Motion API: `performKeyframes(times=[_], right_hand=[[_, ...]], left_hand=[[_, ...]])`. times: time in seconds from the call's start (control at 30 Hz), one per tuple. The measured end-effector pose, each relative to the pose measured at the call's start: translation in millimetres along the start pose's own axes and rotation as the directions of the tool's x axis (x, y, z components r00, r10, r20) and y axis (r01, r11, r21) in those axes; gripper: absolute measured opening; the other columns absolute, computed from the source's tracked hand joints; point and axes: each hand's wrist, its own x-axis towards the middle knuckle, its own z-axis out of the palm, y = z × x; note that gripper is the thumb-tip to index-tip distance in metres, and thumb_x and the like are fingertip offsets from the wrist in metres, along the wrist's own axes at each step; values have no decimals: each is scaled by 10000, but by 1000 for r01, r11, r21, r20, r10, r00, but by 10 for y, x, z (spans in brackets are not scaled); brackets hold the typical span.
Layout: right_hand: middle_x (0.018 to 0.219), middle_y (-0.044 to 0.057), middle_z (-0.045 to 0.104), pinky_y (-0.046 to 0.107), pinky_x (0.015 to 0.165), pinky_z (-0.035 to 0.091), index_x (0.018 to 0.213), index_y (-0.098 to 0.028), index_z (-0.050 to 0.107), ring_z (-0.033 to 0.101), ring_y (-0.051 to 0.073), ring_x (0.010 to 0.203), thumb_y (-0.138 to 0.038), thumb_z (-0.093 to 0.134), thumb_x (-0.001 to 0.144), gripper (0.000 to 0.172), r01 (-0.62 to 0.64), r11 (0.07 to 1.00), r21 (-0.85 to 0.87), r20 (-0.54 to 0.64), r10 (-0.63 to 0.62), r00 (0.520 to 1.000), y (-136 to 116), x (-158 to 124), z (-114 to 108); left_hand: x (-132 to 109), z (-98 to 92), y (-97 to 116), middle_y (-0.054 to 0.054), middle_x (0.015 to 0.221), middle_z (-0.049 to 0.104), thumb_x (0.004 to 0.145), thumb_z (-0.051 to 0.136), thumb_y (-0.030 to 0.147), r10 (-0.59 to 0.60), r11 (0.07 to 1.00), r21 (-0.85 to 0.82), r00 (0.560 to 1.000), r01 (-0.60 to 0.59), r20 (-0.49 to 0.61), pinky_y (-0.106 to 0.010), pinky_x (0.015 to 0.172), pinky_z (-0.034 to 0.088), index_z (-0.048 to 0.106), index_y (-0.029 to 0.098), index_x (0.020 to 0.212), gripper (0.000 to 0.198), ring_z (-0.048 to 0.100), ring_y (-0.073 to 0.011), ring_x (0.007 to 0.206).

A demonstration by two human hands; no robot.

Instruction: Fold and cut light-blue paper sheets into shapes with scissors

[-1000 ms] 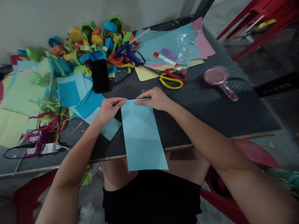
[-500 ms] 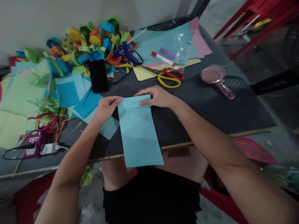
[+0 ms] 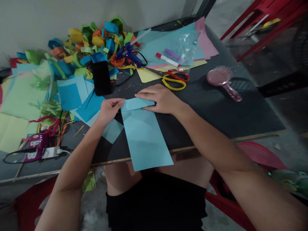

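A long light blue paper sheet (image 3: 145, 138) lies on the dark table (image 3: 216, 112) and hangs over its near edge. Its far end is folded back into a narrow flap (image 3: 136, 103). My left hand (image 3: 109, 109) pinches the flap's left corner. My right hand (image 3: 160, 98) lies flat on the flap's right side and presses it down.
Yellow and red scissors (image 3: 174, 80) lie just beyond my right hand. A blue glue gun (image 3: 128, 54), a black phone (image 3: 101, 78), a pile of coloured paper strips (image 3: 84, 45), markers (image 3: 168, 57) and a pink hairbrush (image 3: 223, 80) are on the table. Blue sheets (image 3: 72, 93) lie at left.
The far end of the blue sheet has been folded toward me into a flap. My right hand went from pinching the edge to pressing flat on the fold.
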Motion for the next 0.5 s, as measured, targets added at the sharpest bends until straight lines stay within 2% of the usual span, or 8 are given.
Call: performKeyframes(times=[0.07,0.2,0.27,0.37,0.43,0.5], right_hand=[[1398,92,576,481,1015,414,1441,-265,481,546,306,1253,-305,534,936,509,1,1000,-18,44,0,999,14,10,35],[1455,48,530,463,1014,438,1432,-292,485,538,269,1277,-202,421,970,475,7,1000,-9,97,-6,995,30,24,79],[1470,46,512,470,1034,431,1431,-284,488,529,271,1290,-248,430,978,457,-2,1000,17,101,0,995,25,25,86],[1482,69,497,464,1060,419,1439,-247,480,499,279,1325,-405,460,975,490,-21,992,122,99,9,995,-3,25,94],[1427,76,557,427,1041,436,1402,-230,527,528,255,1298,-437,386,999,475,-63,972,227,71,48,996,-28,35,105],[1302,79,654,379,974,473,1306,-214,620,605,230,1185,-413,341,1012,452,-148,942,300,17,150,989,-45,55,112]], left_hand=[[7,-2,6,-50,789,731,780,679,448,-5,1000,-18,1000,5,-12,-222,501,410,775,168,1004,371,512,-90,557],[16,-5,37,-45,776,724,757,699,422,-28,996,-83,999,25,-37,-215,499,405,778,160,998,365,483,-80,553],[16,-5,47,-44,758,717,753,701,412,-30,996,-90,998,25,-46,-212,499,401,780,157,991,358,474,-76,548],[6,1,48,-45,749,713,760,694,410,-25,997,-78,998,21,-59,-213,498,396,780,158,990,351,467,-75,538],[-6,7,48,-48,763,718,769,688,411,-14,999,-51,998,11,-60,-217,499,395,777,164,996,347,471,-79,538],[-21,13,53,-49,765,720,779,679,414,5,1000,-21,998,-6,-63,-223,501,393,776,171,1000,343,477,-86,543]])
